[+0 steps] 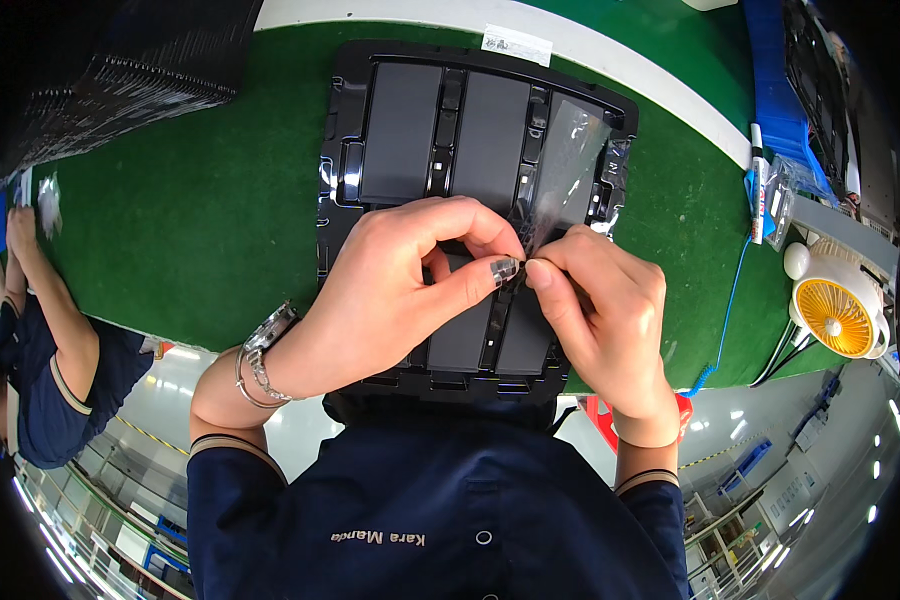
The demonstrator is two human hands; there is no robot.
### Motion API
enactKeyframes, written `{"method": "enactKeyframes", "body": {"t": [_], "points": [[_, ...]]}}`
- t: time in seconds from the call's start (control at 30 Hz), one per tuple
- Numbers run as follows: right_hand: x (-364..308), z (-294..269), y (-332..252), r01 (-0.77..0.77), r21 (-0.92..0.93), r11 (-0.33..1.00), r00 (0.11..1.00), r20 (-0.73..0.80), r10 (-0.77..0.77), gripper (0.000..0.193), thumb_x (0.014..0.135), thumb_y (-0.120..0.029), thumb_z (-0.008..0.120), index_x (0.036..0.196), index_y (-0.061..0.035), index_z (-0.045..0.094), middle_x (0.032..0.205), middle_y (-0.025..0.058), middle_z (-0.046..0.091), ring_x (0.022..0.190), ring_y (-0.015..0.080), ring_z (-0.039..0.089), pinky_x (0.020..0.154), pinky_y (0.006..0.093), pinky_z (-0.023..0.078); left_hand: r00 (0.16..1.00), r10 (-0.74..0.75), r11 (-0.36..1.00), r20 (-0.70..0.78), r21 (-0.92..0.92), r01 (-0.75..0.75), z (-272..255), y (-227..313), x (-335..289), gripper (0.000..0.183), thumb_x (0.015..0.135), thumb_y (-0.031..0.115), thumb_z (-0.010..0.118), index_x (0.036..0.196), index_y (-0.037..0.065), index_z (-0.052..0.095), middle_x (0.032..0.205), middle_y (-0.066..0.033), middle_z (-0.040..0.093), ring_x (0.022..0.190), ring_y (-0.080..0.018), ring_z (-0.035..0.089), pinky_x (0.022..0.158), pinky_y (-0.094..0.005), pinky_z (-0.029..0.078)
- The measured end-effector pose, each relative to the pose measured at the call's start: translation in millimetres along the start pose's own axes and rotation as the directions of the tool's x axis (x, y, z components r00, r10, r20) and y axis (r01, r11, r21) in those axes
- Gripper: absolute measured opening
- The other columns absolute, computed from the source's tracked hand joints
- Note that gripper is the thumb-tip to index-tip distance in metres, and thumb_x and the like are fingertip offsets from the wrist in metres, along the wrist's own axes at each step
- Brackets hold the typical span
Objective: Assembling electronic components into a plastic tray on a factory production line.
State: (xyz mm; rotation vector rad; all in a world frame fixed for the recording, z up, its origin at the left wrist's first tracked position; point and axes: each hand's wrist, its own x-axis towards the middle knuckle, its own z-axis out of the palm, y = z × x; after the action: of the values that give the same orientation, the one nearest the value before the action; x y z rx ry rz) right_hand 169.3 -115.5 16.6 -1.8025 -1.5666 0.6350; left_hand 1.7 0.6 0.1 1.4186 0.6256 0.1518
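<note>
I see left hand (390, 270) and right hand (610, 300) pinched closed, both apparently gripping the lower end of a clear tapering plastic film (568, 160) for control. Film overlies black moulded plastic tray (348, 110); recesses likely keep flat dark-grey panels (400, 130) apart.

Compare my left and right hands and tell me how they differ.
The left hand has a dark patterned piece on its thumb tip; the right hand's thumb looks bare.
The left wrist wears a silver watch and a thin bracelet; the right wrist shows neither.
Both bring thumb and index fingertips together at the narrowed end of the clear film.
</note>
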Motion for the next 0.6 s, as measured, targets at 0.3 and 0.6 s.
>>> {"method": "enactKeyframes", "body": {"t": [0.3,0.6], "points": [[2.4,-3.9,-2.7,-0.02,0.023,1.0,0.999,0.034,0.019,0.011,0.08,-0.004,0.07,0.074,-0.0032,0.061,0.061,0.0054,0.053,0.048,0.0204,0.051,0.044,0.0324,0.039,1.0,0.011,1.0,0.006,0.022,-0.011,0.6,-0.2,-1.4,0.009,0.091,0.004,0.063,0.099,-0.001,0.065,0.092,-0.0014,0.066,0.082,-0.0056,0.059,0.071,-0.022,0.049],[1.2,0.0,3.1,0.083,0.065,0.994,0.995,0.042,-0.086,0.013,0.079,-0.007,0.072,0.073,-0.0045,0.061,0.059,0.0045,0.051,0.047,0.0202,0.052,0.042,0.0328,0.038,0.998,-0.041,0.999,0.054,0.004,0.041,-2.4,1.3,-0.8,0.009,0.092,0.007,0.063,0.098,0.0,0.066,0.091,-0.001,0.067,0.082,-0.0051,0.06,0.07,-0.0213,0.048]]}}
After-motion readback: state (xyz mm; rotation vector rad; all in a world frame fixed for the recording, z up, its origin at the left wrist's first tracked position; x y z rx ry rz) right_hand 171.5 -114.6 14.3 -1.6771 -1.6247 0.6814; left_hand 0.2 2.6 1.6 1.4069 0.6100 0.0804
